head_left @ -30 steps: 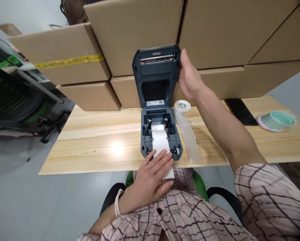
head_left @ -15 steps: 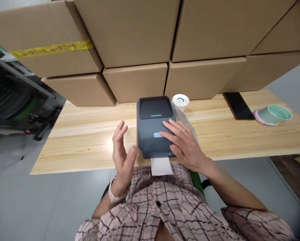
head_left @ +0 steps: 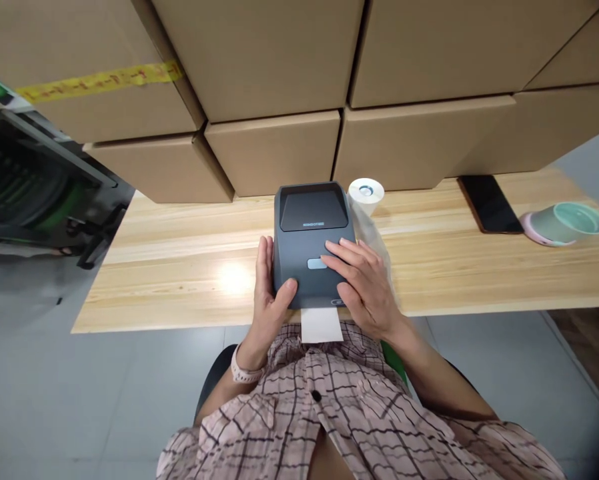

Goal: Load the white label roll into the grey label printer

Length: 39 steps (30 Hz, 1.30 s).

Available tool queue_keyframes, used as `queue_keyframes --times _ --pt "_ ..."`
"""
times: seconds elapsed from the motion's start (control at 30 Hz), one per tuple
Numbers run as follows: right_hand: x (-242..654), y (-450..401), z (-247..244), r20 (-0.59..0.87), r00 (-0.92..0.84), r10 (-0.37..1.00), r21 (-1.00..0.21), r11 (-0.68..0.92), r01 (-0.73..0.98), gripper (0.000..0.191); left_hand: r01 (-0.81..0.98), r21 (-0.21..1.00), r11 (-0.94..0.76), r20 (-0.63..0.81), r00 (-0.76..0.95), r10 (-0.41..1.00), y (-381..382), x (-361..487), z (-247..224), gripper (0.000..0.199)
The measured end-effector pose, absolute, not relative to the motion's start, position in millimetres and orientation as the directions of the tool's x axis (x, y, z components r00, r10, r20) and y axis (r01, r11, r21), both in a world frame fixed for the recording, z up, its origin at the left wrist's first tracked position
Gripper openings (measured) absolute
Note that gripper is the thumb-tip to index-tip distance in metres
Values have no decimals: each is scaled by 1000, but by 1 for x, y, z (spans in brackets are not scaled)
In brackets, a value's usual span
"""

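Observation:
A dark grey label printer sits at the front edge of the wooden table, with a blank white label sticking out of its front slot. My left hand lies along the printer's left side, fingers straight and the thumb resting on the top cover. My right hand rests open on the right part of the cover, its fingertips spread beside the light blue button. Behind the printer, to the right, stands a white roll of labels. Translucent plastic or backing lies along the printer's right side, partly behind my hand.
Large cardboard boxes are stacked along the back of the table. Toward the right lie a black phone and a green cup on a pink base. A dark chair stands on the floor at the left.
My left hand has moved right, from beside the printer onto its left side, with the thumb on the cover. My right hand stays on the cover. The view has shifted slightly.

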State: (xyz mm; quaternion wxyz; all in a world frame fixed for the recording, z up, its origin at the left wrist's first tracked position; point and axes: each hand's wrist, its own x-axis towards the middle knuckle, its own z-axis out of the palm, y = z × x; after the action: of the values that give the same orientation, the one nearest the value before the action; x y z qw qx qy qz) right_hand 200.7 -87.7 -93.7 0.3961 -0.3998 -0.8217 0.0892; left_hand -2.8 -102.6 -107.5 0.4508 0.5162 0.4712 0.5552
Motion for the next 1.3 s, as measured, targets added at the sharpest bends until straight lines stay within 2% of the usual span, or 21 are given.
queue_keyframes --times 0.07,0.13,0.17,0.2,0.27,0.33,0.43,0.53,0.6,0.63,0.7,0.73,0.8,0.83,0.9,1.0,1.07,1.13,1.3 --pt "200 -87 -91 579 -365 729 -445 658 607 42 9 988 -156 155 -206 966 -120 -5 -116 67" --pt "200 -86 -87 592 -352 725 -425 652 628 41 23 988 -154 151 -377 914 -139 -9 -122 32" --pt "199 -86 -85 600 -348 721 -411 650 639 43 5 992 -126 118 -380 917 -147 -12 -122 23" --pt "198 -86 -83 603 -346 718 -395 647 652 45 -24 999 -43 35 -288 957 -153 -15 -121 33" --pt "196 -86 -78 595 -351 723 -358 630 690 50 -50 978 201 -200 27 979 -158 -18 -115 49" --pt "195 -86 -73 584 -368 723 -298 613 732 52 -15 910 414 -395 274 877 -154 -18 -107 51" --pt "194 -84 -66 579 -431 692 -165 616 770 49 -15 852 523 -482 365 797 -143 -13 -101 47" --pt "193 -81 -64 560 -489 669 -107 643 758 43 -20 861 507 -463 377 802 -139 -11 -104 47" --pt "195 -83 -69 551 -474 686 -171 649 741 42 26 904 427 -407 358 841 -144 -14 -109 46" --pt "196 -85 -74 555 -445 703 -226 642 732 43 53 934 353 -352 313 882 -147 -16 -112 46" --pt "199 -95 -89 573 -329 751 -371 595 713 52 82 985 151 -159 108 981 -153 -20 -119 48" --pt "200 -101 -97 574 -252 779 -457 560 692 58 93 995 36 -33 -33 999 -155 -21 -122 45" --pt "201 -114 -114 536 -104 838 -640 484 597 70 119 981 -150 177 -261 949 -152 -22 -125 27" --pt "201 -120 -120 499 -59 865 -716 449 534 72 128 970 -209 238 -298 924 -148 -22 -123 25" --pt "199 -126 -127 451 -52 891 -799 429 422 69 131 956 -263 288 -234 929 -133 -19 -115 46" --pt "193 -119 -116 518 -90 850 -771 511 379 66 135 930 -342 356 -96 930 -104 -15 -94 55" --pt "193 -105 -97 587 -101 803 -699 566 438 67 135 901 -413 427 -102 899 -85 -15 -82 55" --pt "197 -87 -76 627 -123 770 -616 586 527 68 129 901 -415 429 -122 895 -69 -15 -78 56" --pt "214 -31 -34 640 -252 726 -419 604 678 66 138 981 -133 138 -25 990 -48 -17 -94 78"
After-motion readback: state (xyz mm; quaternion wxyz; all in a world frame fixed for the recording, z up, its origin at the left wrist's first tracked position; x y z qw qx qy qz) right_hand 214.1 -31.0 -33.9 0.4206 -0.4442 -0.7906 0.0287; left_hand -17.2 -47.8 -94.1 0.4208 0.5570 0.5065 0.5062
